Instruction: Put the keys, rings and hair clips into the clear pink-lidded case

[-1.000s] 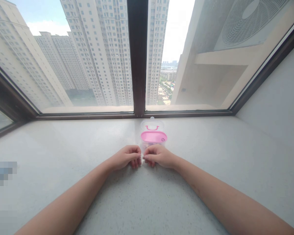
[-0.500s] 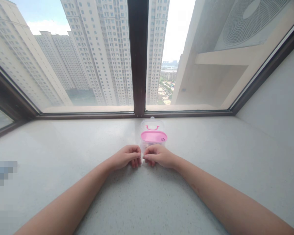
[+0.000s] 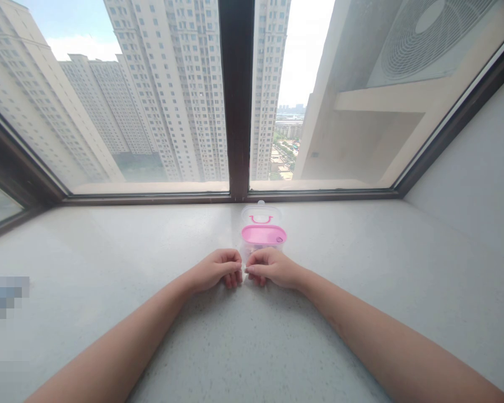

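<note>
My left hand (image 3: 223,268) is closed in a pinch, its fingertips close to those of my right hand (image 3: 269,266), which is pinched too. Between the fingertips shows a trace of something small and pale, too small to name. Just behind my right hand stands a small clear plastic box with a pink inner tray (image 3: 260,234). Its clear lid (image 3: 261,214) with a pink handle is raised at the back. My right hand hides part of the box's front.
Both forearms rest over a pale speckled sill (image 3: 252,347). A dark window frame (image 3: 237,112) rises behind the box, with tall buildings outside. A white wall (image 3: 479,151) bounds the right side. Something blurred and bluish (image 3: 2,296) lies at the left edge.
</note>
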`<state>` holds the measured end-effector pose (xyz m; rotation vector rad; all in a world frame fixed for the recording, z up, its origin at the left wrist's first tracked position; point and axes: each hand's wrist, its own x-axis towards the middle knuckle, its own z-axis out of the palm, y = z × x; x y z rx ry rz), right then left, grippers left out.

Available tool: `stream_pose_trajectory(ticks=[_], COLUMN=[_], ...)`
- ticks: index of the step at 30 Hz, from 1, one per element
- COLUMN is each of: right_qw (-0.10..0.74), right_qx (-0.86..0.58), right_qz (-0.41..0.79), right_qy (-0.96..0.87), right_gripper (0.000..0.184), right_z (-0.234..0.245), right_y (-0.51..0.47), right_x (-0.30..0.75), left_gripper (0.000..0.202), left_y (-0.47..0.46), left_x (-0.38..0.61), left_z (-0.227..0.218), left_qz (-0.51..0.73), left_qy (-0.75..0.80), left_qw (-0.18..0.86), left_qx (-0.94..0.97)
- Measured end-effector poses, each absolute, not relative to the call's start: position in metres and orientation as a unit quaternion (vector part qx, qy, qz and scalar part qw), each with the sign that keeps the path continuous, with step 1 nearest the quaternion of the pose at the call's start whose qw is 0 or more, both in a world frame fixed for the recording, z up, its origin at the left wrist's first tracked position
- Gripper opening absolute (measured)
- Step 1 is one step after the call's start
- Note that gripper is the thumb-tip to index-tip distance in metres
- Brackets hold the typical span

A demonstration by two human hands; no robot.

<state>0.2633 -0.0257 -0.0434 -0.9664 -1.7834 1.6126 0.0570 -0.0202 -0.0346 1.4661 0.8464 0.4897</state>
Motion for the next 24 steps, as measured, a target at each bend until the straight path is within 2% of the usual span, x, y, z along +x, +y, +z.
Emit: stream_pose_trajectory(ticks=[24], right_qw=[0.274], right_qx=[-0.355], right_qz=[0.600], right_qy=[-0.662], right_gripper=[0.016], right_z=[-0.0446], right_y=[-0.0246], right_x=[0.2627], left_gripper=[0.020], left_y=[-0.0220], left_x=[0.0574], left_z=[-0.0312], left_qz=[0.211], left_qy=[0.371], left_qw=[0.635], left_qx=[0.644])
